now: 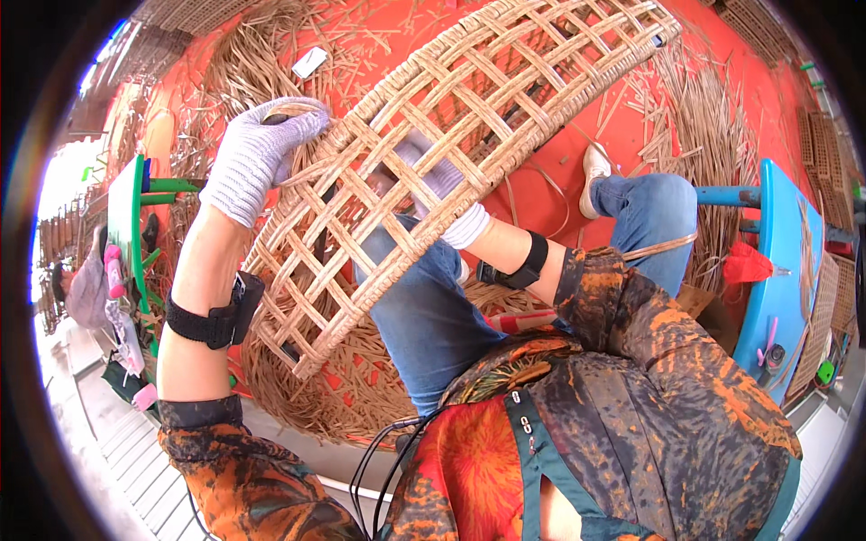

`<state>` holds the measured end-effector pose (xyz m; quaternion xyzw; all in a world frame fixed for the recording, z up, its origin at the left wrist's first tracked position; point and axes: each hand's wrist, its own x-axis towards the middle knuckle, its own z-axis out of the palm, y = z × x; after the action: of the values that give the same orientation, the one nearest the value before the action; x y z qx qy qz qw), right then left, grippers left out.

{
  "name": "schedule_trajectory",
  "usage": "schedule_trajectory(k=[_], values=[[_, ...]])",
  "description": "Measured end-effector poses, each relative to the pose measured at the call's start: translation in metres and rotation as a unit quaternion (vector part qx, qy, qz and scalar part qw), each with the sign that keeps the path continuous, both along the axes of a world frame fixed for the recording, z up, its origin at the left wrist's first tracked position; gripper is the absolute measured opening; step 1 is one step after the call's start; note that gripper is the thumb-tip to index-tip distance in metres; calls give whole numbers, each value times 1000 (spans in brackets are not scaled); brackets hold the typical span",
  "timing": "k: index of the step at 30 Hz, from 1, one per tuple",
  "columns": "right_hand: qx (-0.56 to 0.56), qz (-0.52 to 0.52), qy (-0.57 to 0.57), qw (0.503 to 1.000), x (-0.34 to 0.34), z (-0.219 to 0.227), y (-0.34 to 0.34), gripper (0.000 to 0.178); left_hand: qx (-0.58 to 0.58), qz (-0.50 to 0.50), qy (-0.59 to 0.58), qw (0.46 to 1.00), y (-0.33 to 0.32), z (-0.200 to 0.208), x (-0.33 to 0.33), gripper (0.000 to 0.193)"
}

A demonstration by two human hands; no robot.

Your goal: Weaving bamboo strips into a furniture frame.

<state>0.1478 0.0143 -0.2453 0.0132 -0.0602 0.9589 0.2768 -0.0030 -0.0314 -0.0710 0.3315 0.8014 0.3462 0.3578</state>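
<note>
A long woven lattice panel (410,261) of tan, flat rattan-like strips slants across my lap from lower left to upper right. Its rim is tightly wrapped in the same material. At its far left edge is my left hand (262,160), in a pale knitted glove, with its fingers curled closed around a tan weaving strip (290,112). My right hand (437,176), gloved as well, is behind the panel and shows through the lattice openings. The lattice covers its fingers, so I cannot tell what they grip. A loose strip (663,247) lies across my right knee.
Piles of loose strips (704,135) cover much of the red floor (550,180). A blue stool (780,270) stands on the right with a red cone-shaped thing (747,264) at it. At left is a green-edged stool (137,234). A small white object (309,62) lies beyond my left hand.
</note>
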Motion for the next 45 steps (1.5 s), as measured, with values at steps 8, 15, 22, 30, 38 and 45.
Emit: schedule_trajectory(k=[8, 15, 22, 30, 38, 45], values=[[-13, 19, 10, 1000, -4, 4, 2, 24, 11, 3, 15, 1000, 1, -4, 0, 20], [16, -9, 10, 1000, -10, 3, 1, 23, 7, 8, 13, 1000, 3, -5, 3, 19], [39, -30, 7, 999, -17, 6, 0, 22, 39, -33, -3, 999, 4, -7, 4, 16], [56, -60, -1, 997, -11, 8, 5, 20, 84, -64, 22, 994, 8, -23, -5, 18], [65, -83, 3, 994, -13, 9, 6, 19, 61, -47, 32, 996, 10, -29, -8, 19], [70, -118, 14, 990, -21, 12, 9, 19, 62, -38, -2, 997, 8, -26, -7, 17]])
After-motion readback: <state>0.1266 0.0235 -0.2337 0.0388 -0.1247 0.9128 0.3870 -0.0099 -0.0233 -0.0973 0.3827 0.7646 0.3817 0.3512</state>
